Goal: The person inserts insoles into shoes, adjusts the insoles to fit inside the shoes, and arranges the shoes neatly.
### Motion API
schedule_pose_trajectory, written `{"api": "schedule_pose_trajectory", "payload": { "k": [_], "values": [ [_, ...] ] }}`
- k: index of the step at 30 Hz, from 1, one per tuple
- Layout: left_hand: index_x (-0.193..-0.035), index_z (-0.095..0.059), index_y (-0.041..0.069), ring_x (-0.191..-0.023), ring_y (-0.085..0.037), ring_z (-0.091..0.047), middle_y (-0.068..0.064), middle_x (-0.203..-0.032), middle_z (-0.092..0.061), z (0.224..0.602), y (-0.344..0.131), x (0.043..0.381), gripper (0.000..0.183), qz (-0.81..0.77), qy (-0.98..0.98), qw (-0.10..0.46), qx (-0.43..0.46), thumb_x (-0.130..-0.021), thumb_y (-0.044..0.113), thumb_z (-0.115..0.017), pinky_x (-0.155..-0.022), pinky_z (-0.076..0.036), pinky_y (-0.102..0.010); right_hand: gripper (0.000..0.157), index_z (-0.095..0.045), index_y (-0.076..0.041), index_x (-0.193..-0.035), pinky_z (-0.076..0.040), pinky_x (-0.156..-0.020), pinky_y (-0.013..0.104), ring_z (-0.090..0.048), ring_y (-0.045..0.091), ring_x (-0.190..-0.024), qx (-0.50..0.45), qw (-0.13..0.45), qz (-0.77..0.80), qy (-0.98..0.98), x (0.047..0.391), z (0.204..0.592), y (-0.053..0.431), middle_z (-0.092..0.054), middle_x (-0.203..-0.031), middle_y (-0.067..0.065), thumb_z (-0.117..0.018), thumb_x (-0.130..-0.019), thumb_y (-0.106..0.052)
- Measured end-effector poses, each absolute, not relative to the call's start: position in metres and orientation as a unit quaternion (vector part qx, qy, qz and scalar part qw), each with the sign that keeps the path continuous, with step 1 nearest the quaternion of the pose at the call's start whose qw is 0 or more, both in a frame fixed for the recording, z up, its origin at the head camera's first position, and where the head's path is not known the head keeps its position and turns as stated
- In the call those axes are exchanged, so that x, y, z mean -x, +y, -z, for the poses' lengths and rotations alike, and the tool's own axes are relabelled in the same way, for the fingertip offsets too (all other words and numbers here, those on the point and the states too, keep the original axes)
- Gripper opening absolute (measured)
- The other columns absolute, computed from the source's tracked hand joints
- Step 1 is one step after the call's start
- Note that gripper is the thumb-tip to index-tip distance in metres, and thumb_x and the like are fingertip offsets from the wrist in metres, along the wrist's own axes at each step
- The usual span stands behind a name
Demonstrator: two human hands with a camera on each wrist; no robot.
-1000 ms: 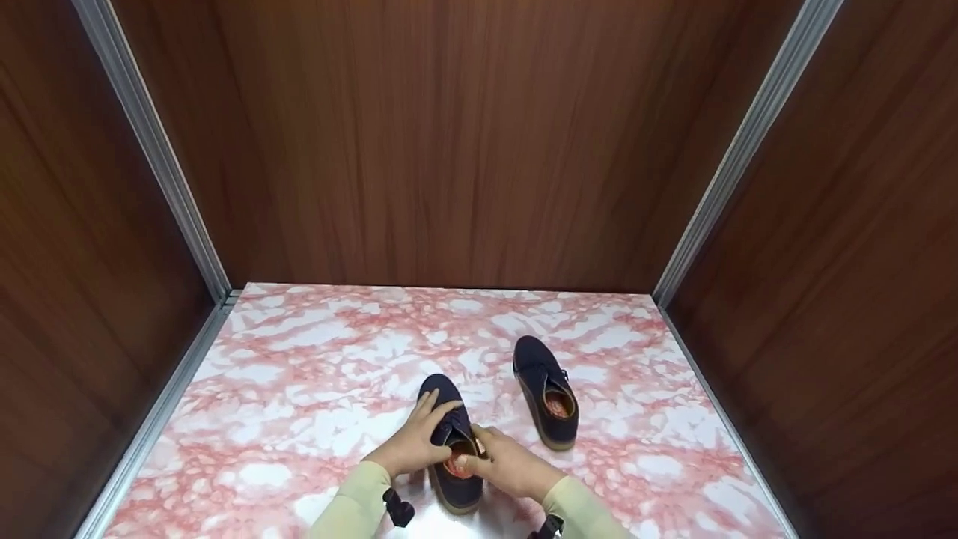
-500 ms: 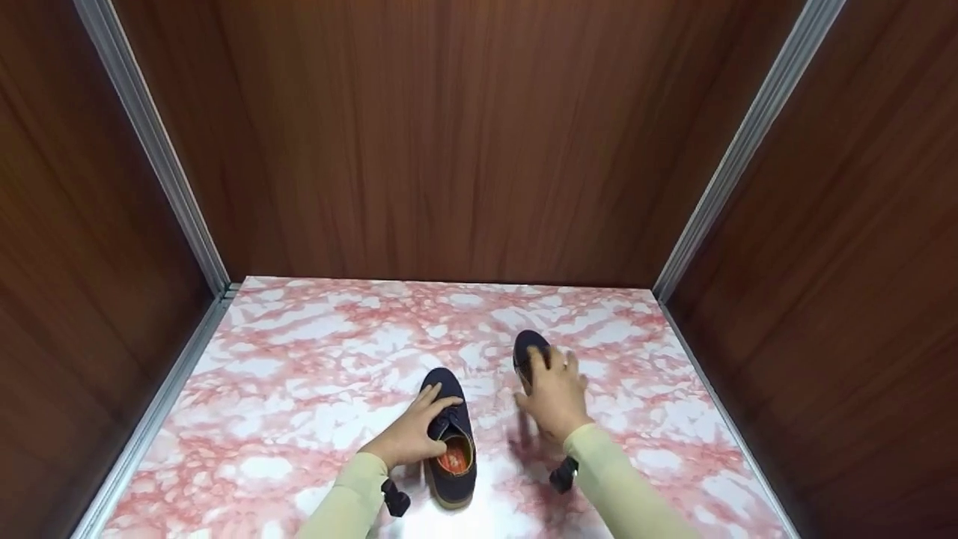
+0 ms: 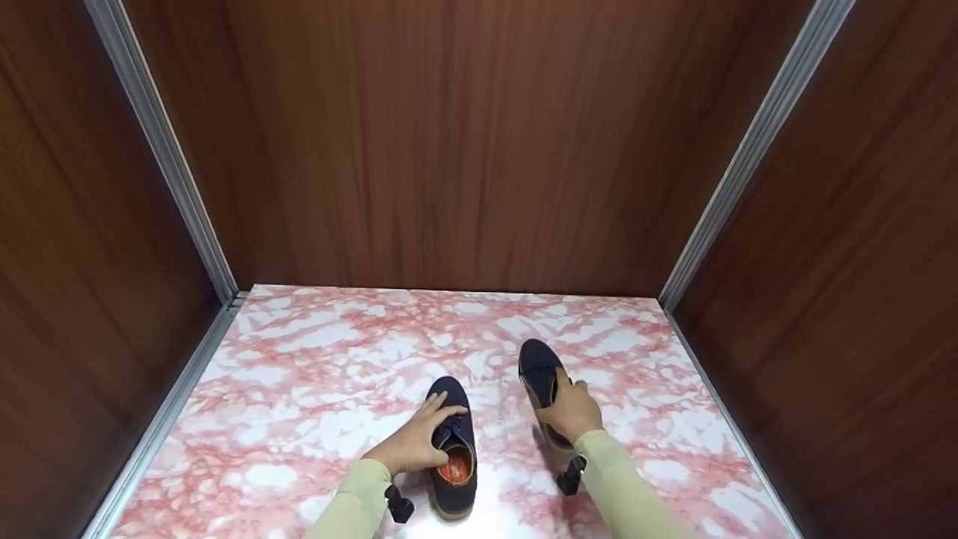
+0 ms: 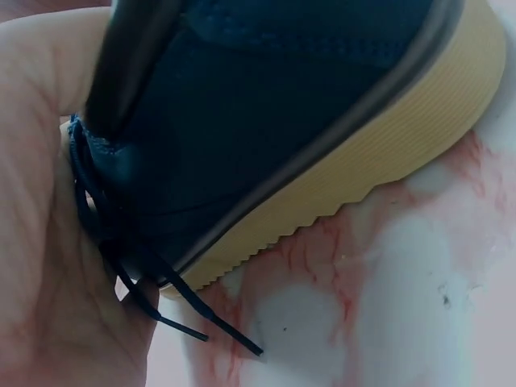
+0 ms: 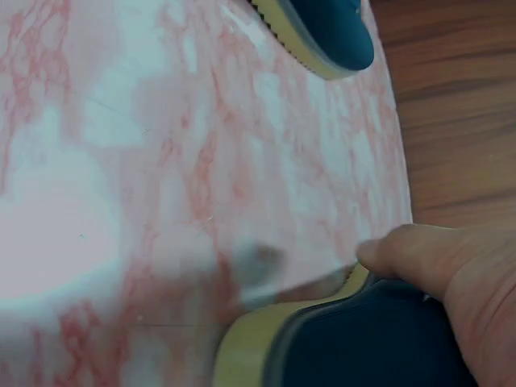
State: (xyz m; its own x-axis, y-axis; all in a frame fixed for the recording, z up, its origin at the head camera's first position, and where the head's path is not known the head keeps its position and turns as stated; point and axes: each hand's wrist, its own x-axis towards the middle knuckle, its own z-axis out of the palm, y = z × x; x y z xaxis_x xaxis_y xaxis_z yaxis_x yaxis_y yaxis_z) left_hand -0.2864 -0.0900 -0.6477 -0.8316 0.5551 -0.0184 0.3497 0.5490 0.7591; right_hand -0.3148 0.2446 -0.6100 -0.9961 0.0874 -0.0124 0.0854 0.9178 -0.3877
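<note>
A dark navy lace-up shoe (image 3: 458, 495) with a tan sole stands on the marbled surface, toe pointing away and its red insole showing. My left hand (image 3: 410, 446) holds it, thumb at the collar and fingers over the laced front. The left wrist view shows the shoe's side (image 4: 242, 113) close up, with lace ends (image 4: 185, 302) hanging beside the palm. To the right is the matching shoe (image 3: 538, 358), toe also away. My right hand (image 3: 576, 412) grips it from above around the opening, thumb on its left side; the hand hides much of its laces and collar.
Both shoes are on a red-and-white marbled board (image 3: 314, 389). Dark wood panels rise at the back (image 3: 449, 150), the left (image 3: 90, 299) and the right (image 3: 838, 314). Grey metal rails (image 3: 168, 150) run along the corners.
My right hand has let go of the left shoe, moved right and taken hold of the right shoe. My left hand stays on the left shoe.
</note>
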Motion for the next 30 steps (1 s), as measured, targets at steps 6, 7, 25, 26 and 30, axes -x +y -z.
{"api": "schedule_pose_trajectory", "payload": {
  "k": [6, 7, 25, 26, 30],
  "values": [
    [-0.163, -0.048, 0.032, -0.173, -0.046, -0.006, -0.016, -0.185, -0.013, 0.65, -0.091, 0.286, 0.096, -0.395, 0.873, 0.12, -0.259, -0.074, 0.011, -0.074, -0.119, -0.042, -0.068, 0.096, -0.049, -0.003, -0.162, -0.062, -0.085, 0.061, -0.073, 0.046, -0.108, 0.048, 0.02, -0.184, -0.982, 0.313, 0.614, 0.244, -0.066, -0.128, 0.032, -0.089, -0.08, -0.033],
    [-0.163, -0.049, 0.032, -0.173, -0.046, -0.007, -0.017, -0.185, -0.013, 0.65, -0.091, 0.286, 0.095, -0.396, 0.873, 0.119, -0.26, -0.074, 0.011, -0.075, -0.12, -0.041, -0.068, 0.095, -0.049, -0.003, -0.162, -0.062, -0.085, 0.061, -0.073, 0.046, -0.107, 0.05, 0.017, -0.181, -0.982, 0.312, 0.614, 0.243, -0.065, -0.13, 0.032, -0.088, -0.081, -0.034],
    [-0.163, -0.049, 0.029, -0.173, -0.045, -0.008, -0.016, -0.185, -0.015, 0.649, -0.087, 0.285, 0.094, -0.386, 0.879, 0.113, -0.257, -0.074, 0.011, -0.074, -0.121, -0.04, -0.068, 0.086, -0.059, 0.001, -0.151, -0.062, -0.084, 0.059, -0.072, 0.044, -0.1, 0.059, 0.02, -0.188, -0.98, 0.305, 0.615, 0.241, -0.065, -0.128, 0.033, -0.091, -0.078, -0.031],
    [-0.163, -0.049, 0.029, -0.173, -0.045, -0.008, -0.016, -0.185, -0.015, 0.65, -0.086, 0.285, 0.094, -0.386, 0.879, 0.113, -0.256, -0.074, 0.012, -0.074, -0.122, -0.039, -0.069, 0.086, -0.059, 0.001, -0.151, -0.062, -0.084, 0.058, -0.072, 0.043, -0.1, 0.058, 0.018, -0.189, -0.98, 0.304, 0.615, 0.24, -0.065, -0.126, 0.032, -0.09, -0.078, -0.031],
    [-0.163, -0.049, 0.031, -0.173, -0.044, -0.008, -0.016, -0.185, -0.015, 0.651, -0.084, 0.285, 0.093, -0.384, 0.881, 0.11, -0.253, -0.076, 0.013, -0.074, -0.122, -0.039, -0.07, 0.085, -0.061, 0.0, -0.149, -0.061, -0.084, 0.057, -0.071, 0.041, -0.1, 0.054, 0.017, -0.195, -0.979, 0.298, 0.614, 0.237, -0.068, -0.122, 0.028, -0.091, -0.076, -0.03]
  ]
}}
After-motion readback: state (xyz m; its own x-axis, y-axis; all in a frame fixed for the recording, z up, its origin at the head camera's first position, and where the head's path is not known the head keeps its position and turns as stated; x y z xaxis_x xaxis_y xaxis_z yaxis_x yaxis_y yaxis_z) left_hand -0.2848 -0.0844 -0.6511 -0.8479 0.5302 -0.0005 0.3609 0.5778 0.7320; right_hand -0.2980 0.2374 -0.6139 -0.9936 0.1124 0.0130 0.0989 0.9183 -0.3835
